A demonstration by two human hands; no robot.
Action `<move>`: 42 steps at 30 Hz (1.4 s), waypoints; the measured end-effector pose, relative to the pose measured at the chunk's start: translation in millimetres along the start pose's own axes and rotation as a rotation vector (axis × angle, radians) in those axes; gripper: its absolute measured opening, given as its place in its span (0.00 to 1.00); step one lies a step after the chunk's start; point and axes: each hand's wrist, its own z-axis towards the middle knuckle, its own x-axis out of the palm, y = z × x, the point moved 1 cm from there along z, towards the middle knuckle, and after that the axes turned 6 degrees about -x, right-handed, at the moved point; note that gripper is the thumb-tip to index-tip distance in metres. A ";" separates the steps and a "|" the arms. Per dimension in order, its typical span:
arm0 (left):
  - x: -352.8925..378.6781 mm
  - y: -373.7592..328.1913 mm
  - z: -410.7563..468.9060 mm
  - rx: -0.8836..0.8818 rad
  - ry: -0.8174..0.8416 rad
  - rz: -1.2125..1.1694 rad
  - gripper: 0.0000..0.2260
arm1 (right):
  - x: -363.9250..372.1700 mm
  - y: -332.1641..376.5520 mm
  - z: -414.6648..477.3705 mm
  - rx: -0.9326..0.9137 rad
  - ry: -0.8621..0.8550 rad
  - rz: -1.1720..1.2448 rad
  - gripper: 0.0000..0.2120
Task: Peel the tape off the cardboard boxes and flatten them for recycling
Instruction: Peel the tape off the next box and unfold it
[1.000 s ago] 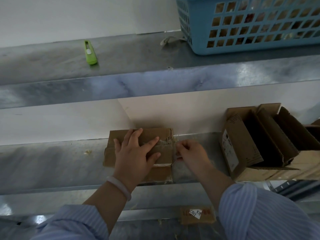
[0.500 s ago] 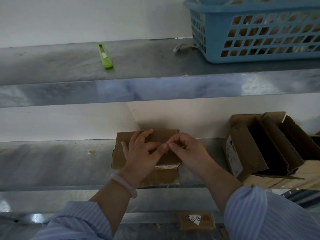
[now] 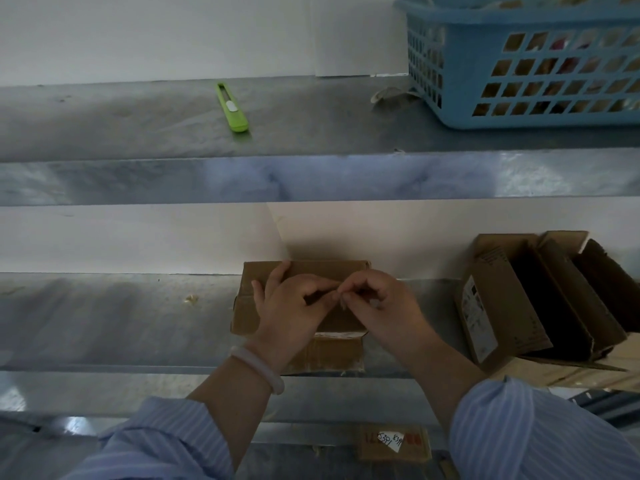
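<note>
Cutter (image 3: pixel 232 109) left of basket (image 3: pixel 460 109) on upper shelf (image 3: pixel 138 119), boxes (image 3: pixel 502 306) on lower shelf (image 3: pixel 104 323)

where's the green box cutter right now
In the head view the green box cutter lies on the upper metal shelf, left of centre, well to the left of the blue basket.
</note>
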 end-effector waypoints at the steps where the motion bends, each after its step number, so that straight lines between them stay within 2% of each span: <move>1: 0.3 -0.7 0.5 -0.002 -0.008 0.000 0.03 | -0.3 -0.5 0.7 -0.009 0.001 -0.001 0.12; 4: 2.1 -0.2 0.2 -0.035 -0.065 -0.042 0.05 | 0.0 -3.3 1.8 -0.017 -0.070 -0.039 0.11; 6: 2.6 1.3 -0.9 -0.037 -0.091 -0.023 0.06 | -1.6 -7.2 1.6 -0.025 -0.091 -0.184 0.19; 9: 0.8 5.0 -1.0 -0.005 -0.141 0.036 0.06 | -6.2 -15.4 -1.0 -0.122 0.066 -0.555 0.30; 11: -1.7 5.8 -0.7 0.015 -0.175 0.067 0.05 | -7.6 -21.6 -4.8 -0.160 0.151 -0.714 0.34; 19: -28.3 24.9 6.7 0.110 -0.376 0.029 0.02 | -9.9 -32.3 -14.5 -0.149 0.182 -0.888 0.40; 22: -34.4 31.1 9.9 0.254 -0.388 0.215 0.01 | -7.1 -29.4 -11.8 -0.232 0.194 -0.959 0.37; 26: -26.4 32.4 8.5 0.450 -0.376 0.455 0.07 | 3.3 -26.7 -7.5 -0.303 0.168 -0.920 0.33; 28: -20.0 32.6 5.1 0.427 -0.357 0.480 0.09 | 6.1 -28.4 -7.6 -0.313 0.174 -0.921 0.32; 31: -14.4 29.8 3.1 0.243 -0.331 0.350 0.10 | 7.4 -31.2 -9.0 -0.310 0.182 -0.953 0.32; 34: -8.6 25.3 5.4 0.131 -0.288 0.354 0.12 | 8.9 -33.9 -10.8 -0.272 0.218 -0.964 0.32; 38: -11.0 20.5 5.2 0.222 -0.232 0.265 0.06 | 7.6 -35.1 -13.0 -0.250 0.232 -0.966 0.31; 42: -30.3 27.2 10.7 0.193 -0.247 0.139 0.02 | 4.6 -28.7 -11.4 -0.356 0.205 -1.055 0.28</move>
